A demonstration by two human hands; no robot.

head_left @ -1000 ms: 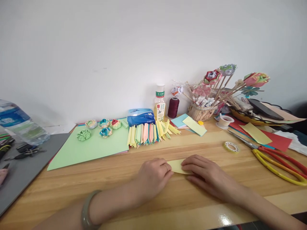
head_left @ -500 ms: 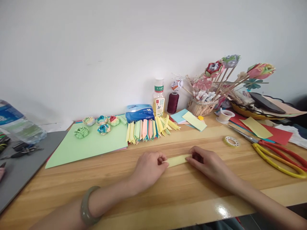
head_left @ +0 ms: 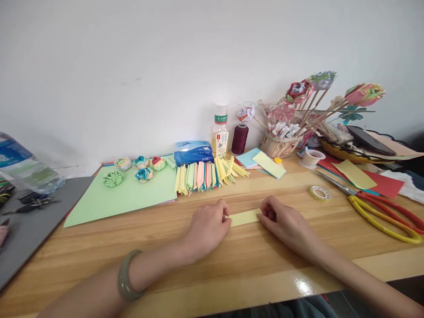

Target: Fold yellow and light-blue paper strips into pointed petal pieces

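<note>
A narrow strip of pale yellow paper (head_left: 245, 217) stretches between my two hands, just over the wooden table (head_left: 212, 282). My left hand (head_left: 209, 227) pinches its left end between thumb and curled fingers. At the other end, my right hand (head_left: 283, 223) grips the strip the same way. The fingers cover both ends of the paper. Behind my hands lies a row of folded coloured paper pieces (head_left: 198, 177), with more yellow folded pieces (head_left: 227, 170) at its right.
Several paper flowers (head_left: 144, 175) rest on green sheets (head_left: 99, 207) at left. A tissue pack (head_left: 194, 153), bottle (head_left: 220, 132), thread spool (head_left: 240, 139) and flower basket (head_left: 280, 145) stand along the wall. Scissors (head_left: 356, 192) and a tape roll (head_left: 319, 193) lie at right.
The paper strip looks flatter and straighter between my hands. Both hands keep their hold with only slight movement, and the view has shifted slightly.
</note>
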